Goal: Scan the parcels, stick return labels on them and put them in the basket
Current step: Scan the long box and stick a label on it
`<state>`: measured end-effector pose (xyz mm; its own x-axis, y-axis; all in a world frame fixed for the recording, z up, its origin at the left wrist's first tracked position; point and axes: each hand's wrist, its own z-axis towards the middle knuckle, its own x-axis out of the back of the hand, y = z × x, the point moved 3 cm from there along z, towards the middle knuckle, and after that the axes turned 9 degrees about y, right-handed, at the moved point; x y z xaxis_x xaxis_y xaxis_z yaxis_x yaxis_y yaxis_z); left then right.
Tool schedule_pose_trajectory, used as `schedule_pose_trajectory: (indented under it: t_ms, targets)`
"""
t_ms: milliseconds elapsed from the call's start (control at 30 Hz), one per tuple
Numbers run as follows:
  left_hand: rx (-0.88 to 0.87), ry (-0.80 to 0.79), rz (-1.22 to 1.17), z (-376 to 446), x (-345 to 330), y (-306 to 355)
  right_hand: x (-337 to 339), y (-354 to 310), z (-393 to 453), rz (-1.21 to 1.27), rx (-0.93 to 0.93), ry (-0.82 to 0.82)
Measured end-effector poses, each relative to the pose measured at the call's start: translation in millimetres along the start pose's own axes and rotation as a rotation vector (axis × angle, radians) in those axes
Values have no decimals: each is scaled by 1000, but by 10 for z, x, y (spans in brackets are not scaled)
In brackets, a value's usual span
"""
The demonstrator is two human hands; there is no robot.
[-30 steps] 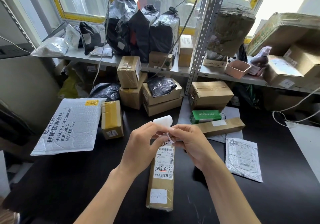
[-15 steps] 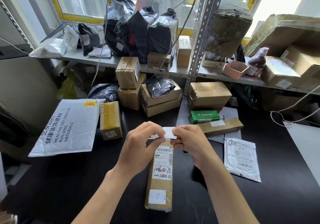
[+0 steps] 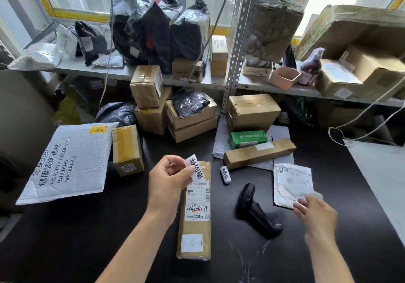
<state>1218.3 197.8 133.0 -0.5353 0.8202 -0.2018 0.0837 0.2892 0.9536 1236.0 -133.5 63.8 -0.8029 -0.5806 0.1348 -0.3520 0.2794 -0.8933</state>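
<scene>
On the black desk (image 3: 65, 239), the left hand (image 3: 168, 182) pinches a peeled return label (image 3: 194, 166) between thumb and fingers (image 3: 175, 161), just above the long cardboard parcel (image 3: 195, 212) lying flat. The label looks flimsy and sticky, best held by one edge; the parcel seems stiff and light, easy to take around its middle. Further right lie the label roll (image 3: 225, 175) and scanner (image 3: 255, 211). The right hand (image 3: 315, 212) pinches a thin, blurred backing strip (image 3: 312, 195).

Parcel depot: taped cartons (image 3: 252, 110) crowding metal shelving (image 3: 237, 41).
</scene>
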Motion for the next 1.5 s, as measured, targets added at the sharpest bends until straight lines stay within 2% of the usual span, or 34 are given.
schedule_pose_trajectory:
  t_ms: [67, 133, 200, 333, 400, 467, 567, 700, 867, 933, 1000, 1100, 1267, 1500]
  targets:
    - [71, -17, -64, 0, -51, -39, 73, 31, 23, -87, 30, 60]
    - [130, -62, -108, -1, -99, -71, -30, 8, -136, -231, 173, 5]
    - [178, -139, -96, 6, -130, -86, -282, -107, -518, -241, 277, -214]
    - [168, -335, 133, 66, -126, -80, -842, -419, -1309, -307, 570, -847]
    - [115, -392, 226, 92, -115, -39, -1053, -458, -1476, -351, 596, -1011]
    - [74, -414, 280, 110, -98, 16, -1168, -450, -1536, -395, 641, -1066]
    - [48, -428, 331, 121, -64, 54, -1217, -399, -1556, -450, 665, -1096]
    - [35, -448, 363, 112, -34, 58, -1235, -335, -1566, -525, 593, -1064]
    - [61, -344, 328, 102, 88, -9, -1157, -190, -1600, -485, 494, -1032]
    - [128, -328, 309, 79, 190, -100, -1087, -83, -1647, -434, 460, -981]
    - [269, -338, 254, 16, 306, -254, -988, 69, -1698, -402, 434, -921]
    - [428, -311, 170, -123, 448, -518, -812, 334, -1743, -448, 451, -794]
    - [320, -161, 436, -222, 574, -940, -617, 846, -1666, -623, 478, -612]
    - [202, -68, 809, -367, 693, -1270, -535, 1215, -1587, -785, 410, -601]
